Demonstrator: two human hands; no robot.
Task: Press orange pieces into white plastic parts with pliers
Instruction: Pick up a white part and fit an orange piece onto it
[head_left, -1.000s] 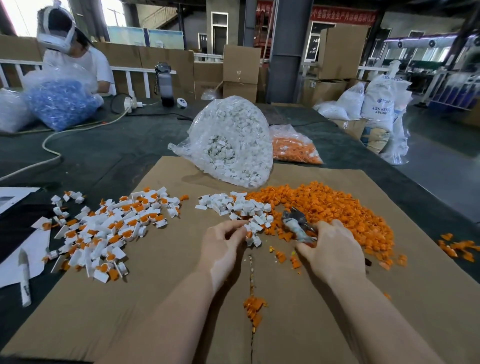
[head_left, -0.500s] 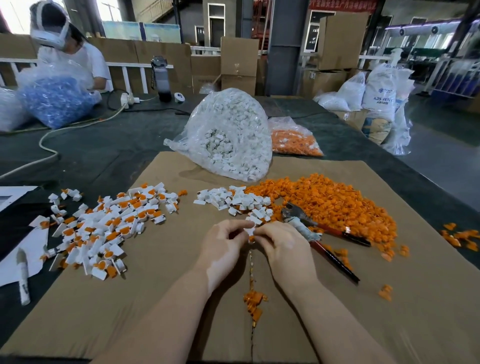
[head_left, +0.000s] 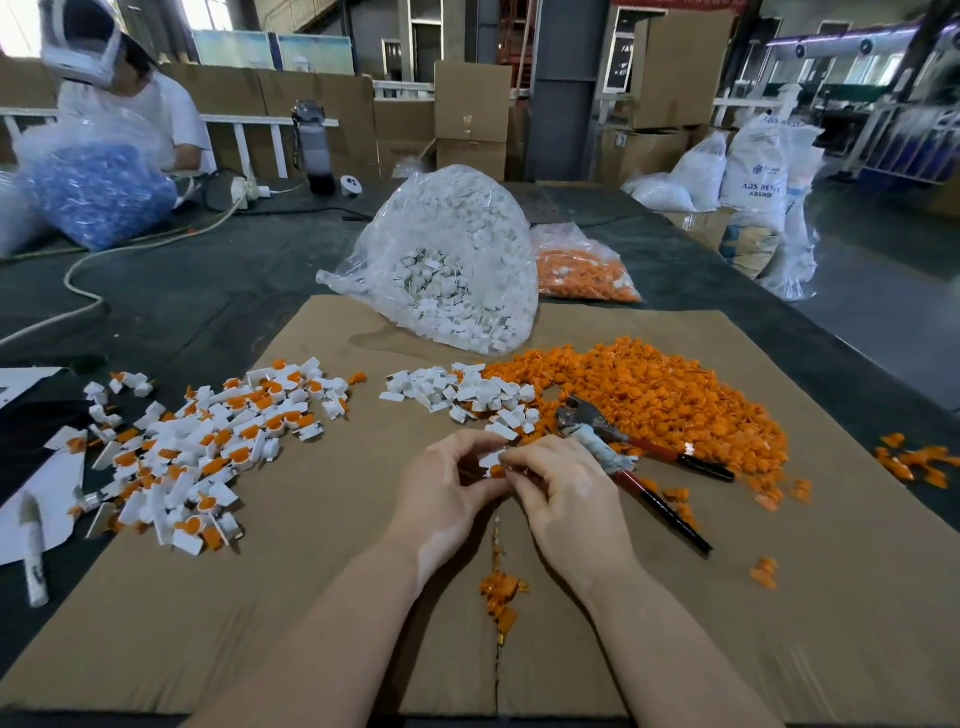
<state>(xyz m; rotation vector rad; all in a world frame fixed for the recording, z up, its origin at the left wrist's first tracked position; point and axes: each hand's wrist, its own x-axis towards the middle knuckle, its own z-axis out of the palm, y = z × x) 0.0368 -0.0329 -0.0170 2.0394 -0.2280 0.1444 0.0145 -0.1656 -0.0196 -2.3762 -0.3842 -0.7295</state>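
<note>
White plastic part (head_left: 491, 459), small, apparently with an orange piece (head_left: 497, 472) at its lower edge; detail unclear. Loose orange pieces (head_left: 670, 410) heaped beside small white pile (head_left: 467, 392). Pliers (head_left: 631, 457) flat on cardboard, red-black handles splayed.

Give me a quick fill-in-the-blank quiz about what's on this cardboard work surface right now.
1. The pliers lie on the cardboard, held by ____ hand.
2. The left hand and right hand together pinch a small white part with an ____ piece.
3. The clear bag behind the loose piles holds ____ parts.

Missing words: neither; orange; white
</note>
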